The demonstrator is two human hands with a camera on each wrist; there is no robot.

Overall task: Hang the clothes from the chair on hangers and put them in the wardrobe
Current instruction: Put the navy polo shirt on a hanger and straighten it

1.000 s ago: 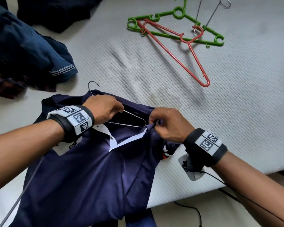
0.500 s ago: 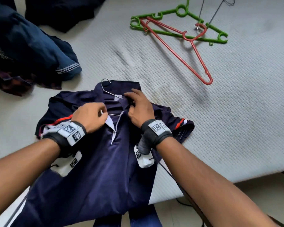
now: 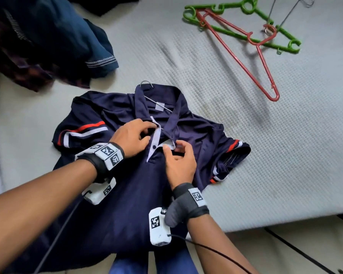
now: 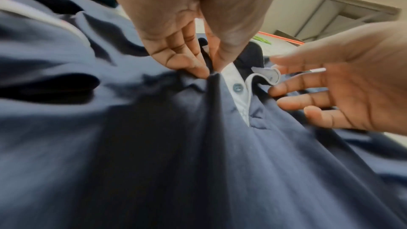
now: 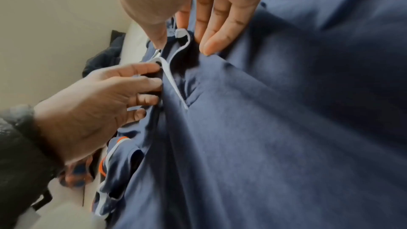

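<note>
A navy polo shirt (image 3: 127, 194) with red and white sleeve stripes lies front-up on the mattress. A wire hanger sits inside it, and its hook (image 3: 146, 82) pokes out above the collar. My left hand (image 3: 150, 133) pinches the fabric beside the white button placket (image 4: 236, 86), with thumb and fingers together in the left wrist view (image 4: 211, 74). My right hand (image 3: 171, 148) holds the loose white placket flap (image 4: 268, 74) between thumb and index finger, the other fingers spread on the chest (image 5: 182, 44). The rest of the hanger is hidden under the cloth.
A pile of dark clothes (image 3: 38, 42) lies at the far left. A green hanger (image 3: 226, 31), a red hanger (image 3: 274, 96) and thin wire hangers (image 3: 285, 14) lie at the far right. The mattress (image 3: 265, 165) ends close to me, with floor and a black cable below.
The hanger's arm, bare a second ago, is now covered by the shirt. Both hands came off the shoulders and collar and met at the button placket.
</note>
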